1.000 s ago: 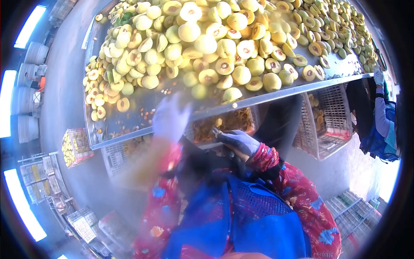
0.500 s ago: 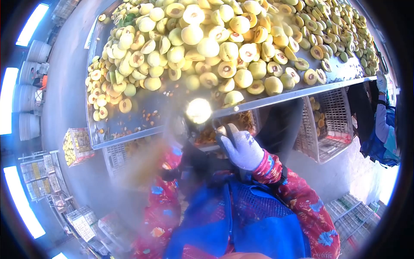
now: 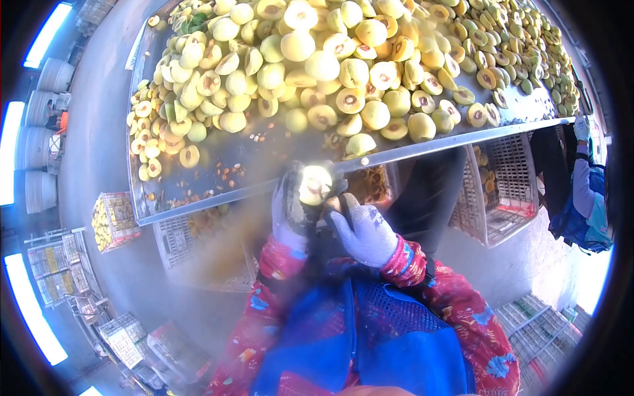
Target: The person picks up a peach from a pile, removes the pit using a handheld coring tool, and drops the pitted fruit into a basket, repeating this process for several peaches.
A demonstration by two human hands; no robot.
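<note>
Head view: left hand (image 3: 290,203), gloved, fingers part-closed in a curve about one pale stone fruit (image 3: 316,185), glare hiding its surface detail; right hand (image 3: 367,235), gloved, fingers bent nearly shut on a small pale-tipped object (image 3: 334,203), kind not clear, just beside the fruit. Handling, as judged: fruit light, firm but bruisable, cut faces likely wet and slippery; best hold, round the skin at its widest part, pressure gentle. Outward: fruit held near the metal table's raised rim (image 3: 422,148); beyond, heaped stone fruit halves (image 3: 350,101); below the rim, at right, a plastic crate (image 3: 516,162).
</note>
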